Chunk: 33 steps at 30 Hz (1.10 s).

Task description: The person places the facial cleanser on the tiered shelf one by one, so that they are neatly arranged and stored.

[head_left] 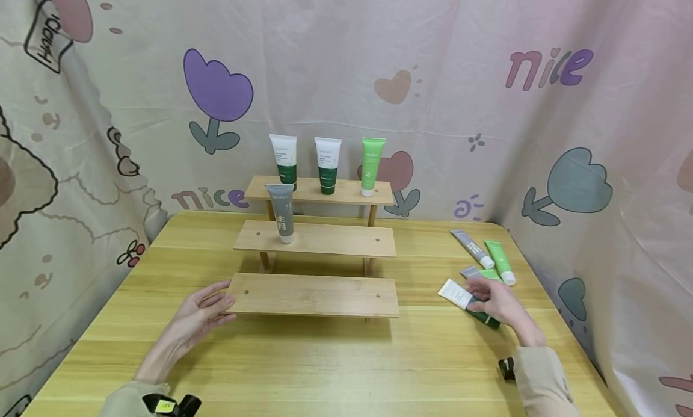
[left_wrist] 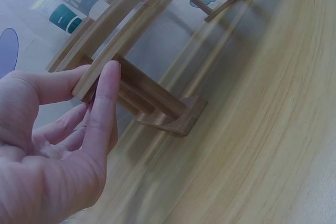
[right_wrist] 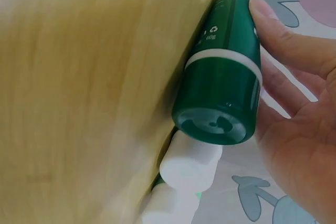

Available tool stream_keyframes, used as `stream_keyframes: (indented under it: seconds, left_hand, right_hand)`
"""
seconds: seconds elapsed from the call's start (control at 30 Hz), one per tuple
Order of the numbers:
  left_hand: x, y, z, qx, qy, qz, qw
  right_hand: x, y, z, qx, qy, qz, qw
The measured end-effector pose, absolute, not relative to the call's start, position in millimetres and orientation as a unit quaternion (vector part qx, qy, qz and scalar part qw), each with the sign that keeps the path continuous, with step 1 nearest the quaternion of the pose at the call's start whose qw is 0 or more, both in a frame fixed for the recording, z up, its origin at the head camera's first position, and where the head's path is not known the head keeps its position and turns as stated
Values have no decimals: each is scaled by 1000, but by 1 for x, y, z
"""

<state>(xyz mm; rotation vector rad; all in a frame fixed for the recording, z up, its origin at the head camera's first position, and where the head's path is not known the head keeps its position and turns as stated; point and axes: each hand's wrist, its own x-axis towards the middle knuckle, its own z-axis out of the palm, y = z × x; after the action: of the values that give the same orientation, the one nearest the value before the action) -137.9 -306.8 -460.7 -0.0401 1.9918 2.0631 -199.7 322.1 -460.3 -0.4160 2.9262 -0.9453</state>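
Observation:
My left hand [head_left: 203,315] pinches the left end of the lowest board of a three-tier wooden display rack [head_left: 316,295], thumb on one face and forefinger on the other in the left wrist view. Over on the right, my right hand [head_left: 500,305] grips a white and dark-green squeeze tube [right_wrist: 220,77] lying on the table, with its green cap towards the wrist camera. On the top tier stand two white and green tubes [head_left: 327,166] and one light-green tube [head_left: 372,167]. A grey tube [head_left: 281,212] stands at the left of the middle tier.
Behind the held tube lie a grey tube [head_left: 473,248], a light-green tube [head_left: 500,263] and a second grey tube [head_left: 470,272], partly hidden by the hand. The wooden table [head_left: 325,375] ends at a patterned cloth [head_left: 319,92] behind and at both sides.

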Motion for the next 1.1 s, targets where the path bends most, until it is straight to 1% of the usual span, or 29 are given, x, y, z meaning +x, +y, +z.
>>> stream_keyframes:
  seconds: [0.13, 0.57, 0.87, 0.97, 1.1]
  left_hand:
    - [-138, -306, -459, -15, 690, 711, 139]
    - [-138, -307, -460, -4, 694, 708, 134]
    - [-138, -307, -460, 1, 696, 706, 134]
    - [-138, -307, -460, 0, 696, 706, 134]
    - [-138, -307, -459, -8, 692, 709, 133]
  right_hand:
    - [-202, 321, -460, -141, 946, -291, 16]
    - [-202, 321, -456, -145, 954, -258, 51]
    - [-202, 320, -458, -142, 956, -251, 58]
    - [-203, 319, -459, -142, 957, -249, 52]
    - [-203, 317, -457, -139, 958, -248, 27]
